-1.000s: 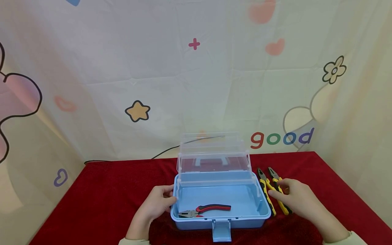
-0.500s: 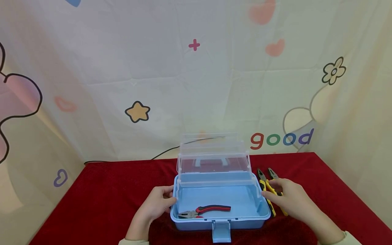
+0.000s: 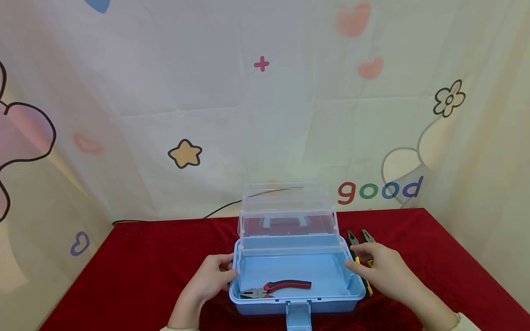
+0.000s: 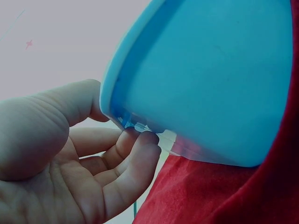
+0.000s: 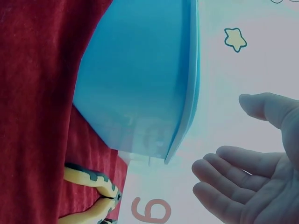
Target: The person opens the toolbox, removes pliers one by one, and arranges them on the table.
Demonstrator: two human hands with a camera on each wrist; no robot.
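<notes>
A light blue toolbox (image 3: pixel 339 305) stands on the red cloth, its clear lid (image 3: pixel 290 225) raised at the back. Inside, near the front left, lies a pair of red-and-black pliers (image 3: pixel 290 284). My left hand (image 3: pixel 210 276) grips the box's left rim; in the left wrist view the thumb meets the rim (image 4: pixel 106 93) and the fingers curl beneath it. Over the box's right edge hovers my right hand (image 3: pixel 383 271), thumb and fingers spread and holding nothing. It partly hides two yellow-and-black pliers (image 3: pixel 369 287) on the cloth, whose yellow handles (image 5: pixel 86 175) show in the right wrist view.
The red cloth (image 3: pixel 153 257) covers the table up to a printed curtain (image 3: pixel 215 92) behind and at both sides. A thin black cable (image 3: pixel 223 208) runs along the back, passing behind the clear lid. The blue latch (image 3: pixel 298 316) hangs down at the box's front.
My right hand has moved left from the yellow pliers to the box's right edge. My left hand keeps its hold on the left rim. The head view has tilted slightly upward.
</notes>
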